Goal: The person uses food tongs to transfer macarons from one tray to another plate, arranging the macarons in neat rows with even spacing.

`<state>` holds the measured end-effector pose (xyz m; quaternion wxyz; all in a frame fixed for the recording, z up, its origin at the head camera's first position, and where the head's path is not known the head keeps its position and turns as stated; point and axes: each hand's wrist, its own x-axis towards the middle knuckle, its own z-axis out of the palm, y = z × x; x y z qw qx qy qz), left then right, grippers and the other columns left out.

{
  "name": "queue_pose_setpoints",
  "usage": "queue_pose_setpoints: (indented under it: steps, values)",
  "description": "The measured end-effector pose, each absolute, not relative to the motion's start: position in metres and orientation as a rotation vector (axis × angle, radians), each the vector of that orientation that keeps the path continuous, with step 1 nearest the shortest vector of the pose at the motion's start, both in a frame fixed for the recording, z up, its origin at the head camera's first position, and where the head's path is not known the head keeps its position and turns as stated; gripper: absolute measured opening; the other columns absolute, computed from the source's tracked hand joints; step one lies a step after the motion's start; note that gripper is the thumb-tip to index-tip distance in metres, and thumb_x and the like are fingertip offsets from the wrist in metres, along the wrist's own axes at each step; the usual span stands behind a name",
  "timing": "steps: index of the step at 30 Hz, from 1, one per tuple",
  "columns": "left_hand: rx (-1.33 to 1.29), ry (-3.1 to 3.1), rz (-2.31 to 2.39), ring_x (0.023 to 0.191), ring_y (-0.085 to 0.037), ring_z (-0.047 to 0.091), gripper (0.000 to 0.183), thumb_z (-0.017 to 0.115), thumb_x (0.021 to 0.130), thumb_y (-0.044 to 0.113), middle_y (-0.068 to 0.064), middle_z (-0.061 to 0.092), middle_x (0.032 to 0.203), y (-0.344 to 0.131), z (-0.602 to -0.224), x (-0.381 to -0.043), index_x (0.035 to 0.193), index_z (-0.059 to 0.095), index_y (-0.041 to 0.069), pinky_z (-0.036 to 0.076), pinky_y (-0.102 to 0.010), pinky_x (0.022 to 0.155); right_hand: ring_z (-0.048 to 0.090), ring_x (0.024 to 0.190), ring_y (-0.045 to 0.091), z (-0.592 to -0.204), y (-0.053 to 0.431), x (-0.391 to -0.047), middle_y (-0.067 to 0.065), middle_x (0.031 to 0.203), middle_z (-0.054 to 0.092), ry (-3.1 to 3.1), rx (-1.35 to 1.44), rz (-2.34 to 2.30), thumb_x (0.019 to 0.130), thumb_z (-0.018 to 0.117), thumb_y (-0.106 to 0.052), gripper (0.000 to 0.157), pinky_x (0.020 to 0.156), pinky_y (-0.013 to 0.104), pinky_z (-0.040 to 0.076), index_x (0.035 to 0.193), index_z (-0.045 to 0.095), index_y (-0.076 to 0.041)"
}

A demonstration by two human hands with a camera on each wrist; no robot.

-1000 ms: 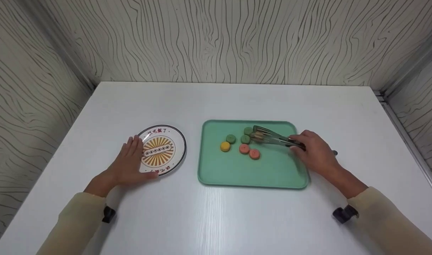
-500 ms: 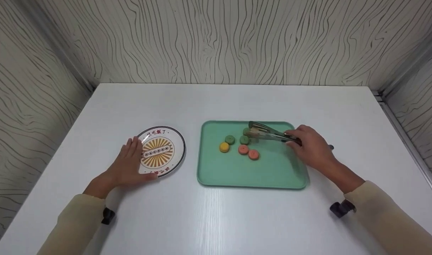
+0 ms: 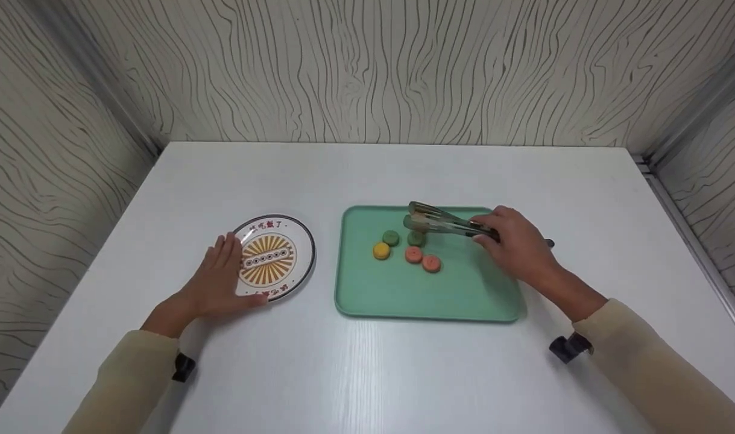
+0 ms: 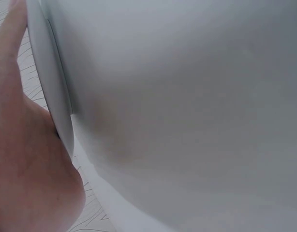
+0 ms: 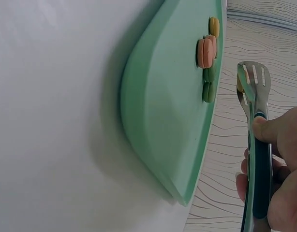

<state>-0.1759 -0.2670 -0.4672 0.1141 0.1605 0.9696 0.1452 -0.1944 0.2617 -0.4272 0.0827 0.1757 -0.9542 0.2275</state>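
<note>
My right hand [image 3: 518, 244] grips a pair of metal serving tongs [image 5: 261, 166] with dark handle grips. Between the tong tips is a yellowish macaron [image 5: 240, 82], lifted above the tray and partly covered by the tongs. On the green tray [image 3: 367, 295] lie a yellow macaron [image 3: 381, 251], green macarons [image 3: 391, 239] and two pink macarons [image 3: 431, 263]. The tongs cover part of the green ones in the head view. My left hand [image 3: 213, 283] rests at the left rim of a round patterned plate [image 3: 304, 241], fingers straight and thumb spread along the near rim.
Both plate and tray stand on a white table [image 3: 355, 374], the plate left of the tray with a gap between. Wood-grain patterned panels [image 3: 367, 72] rise behind the table and at both sides.
My right hand has raised the tongs and macaron and moved them leftward and toward the tray's far edge. My left hand and the plate stay in place.
</note>
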Motion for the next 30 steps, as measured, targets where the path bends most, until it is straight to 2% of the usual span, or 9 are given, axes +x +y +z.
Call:
queue_pose_setpoints:
  steps: [30]
  values:
    - [0.484, 2.848, 0.409, 0.151, -0.052, -0.005, 0.13, 0.066, 0.083, 0.071, -0.037, -0.004, 0.163, -0.266, -0.469, -0.178, 0.154, 0.004, -0.018, 0.004, -0.063, 0.121, 0.052, 0.079, 0.023, -0.419, 0.212, -0.208, 0.011, 0.092, 0.061, -2.785, 0.613, 0.778, 0.095, 0.073, -0.013, 0.029, 0.068, 0.039, 0.045, 0.122, 0.073, -0.002]
